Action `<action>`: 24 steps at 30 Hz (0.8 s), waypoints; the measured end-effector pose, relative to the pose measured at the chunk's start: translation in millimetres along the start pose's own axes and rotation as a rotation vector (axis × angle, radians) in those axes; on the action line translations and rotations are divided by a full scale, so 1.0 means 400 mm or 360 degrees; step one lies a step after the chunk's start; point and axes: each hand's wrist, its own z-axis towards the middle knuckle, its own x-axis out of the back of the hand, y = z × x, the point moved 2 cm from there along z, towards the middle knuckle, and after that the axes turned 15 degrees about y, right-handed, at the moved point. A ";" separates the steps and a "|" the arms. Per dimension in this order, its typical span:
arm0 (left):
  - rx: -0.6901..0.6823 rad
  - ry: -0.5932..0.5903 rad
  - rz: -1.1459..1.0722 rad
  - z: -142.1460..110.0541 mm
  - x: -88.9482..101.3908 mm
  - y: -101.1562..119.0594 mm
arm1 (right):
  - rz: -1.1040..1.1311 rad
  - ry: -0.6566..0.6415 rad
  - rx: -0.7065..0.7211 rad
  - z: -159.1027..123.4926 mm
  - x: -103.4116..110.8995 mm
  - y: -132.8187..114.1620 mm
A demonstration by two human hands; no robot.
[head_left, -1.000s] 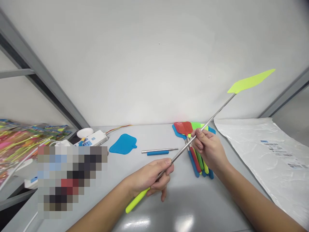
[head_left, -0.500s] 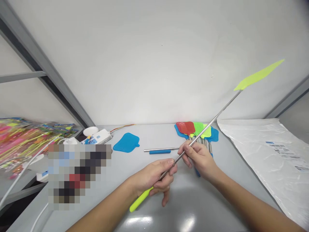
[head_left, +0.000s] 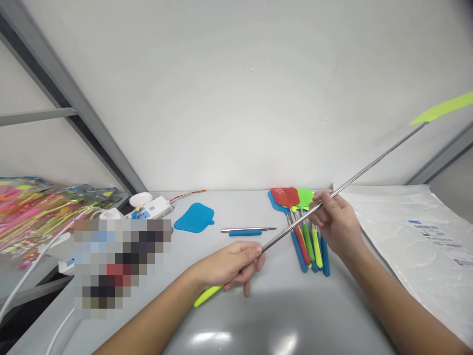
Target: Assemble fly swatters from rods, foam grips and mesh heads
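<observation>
A yellow-green fly swatter (head_left: pixel 377 160) with a long metal telescopic rod slants up to the right between my hands. My left hand (head_left: pixel 236 261) is wrapped round the rod's lower part, just above the yellow-green grip. Farther up, my right hand (head_left: pixel 334 217) pinches the rod between thumb and fingers. The swatter's head runs out of view at the right edge. Behind the rod lies a bunch of fly swatters (head_left: pixel 284 197) in red, green, yellow and blue, partly hidden. A blue swatter head (head_left: pixel 194 218), a metal rod (head_left: pixel 247 229) and a blue grip (head_left: pixel 245 233) lie on the table.
White power strips with plugs (head_left: pixel 151 209) and cables sit at the left, beside a blurred-out patch. Packaged colourful items (head_left: pixel 37 212) fill the far left. A white plastic mailer (head_left: pixel 410 246) covers the right side of the grey table (head_left: pixel 295 315). A pale wall stands behind.
My right hand has moved right and up, away from my left hand. The swatter's rod shows longer, and its head has shifted right, partly out of view. More of the swatter bunch shows.
</observation>
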 end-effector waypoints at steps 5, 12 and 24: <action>-0.0034 0.0071 0.0097 -0.005 -0.002 0.007 | -0.0465 -0.0556 -0.0113 -0.105 -0.073 0.065; -0.0163 0.0176 0.0411 -0.008 0.028 0.042 | -0.0492 -0.0339 0.0030 -0.074 -0.054 0.027; -0.0163 0.0435 0.0708 -0.008 0.081 0.048 | -0.0202 0.0157 0.0192 -0.015 -0.002 -0.009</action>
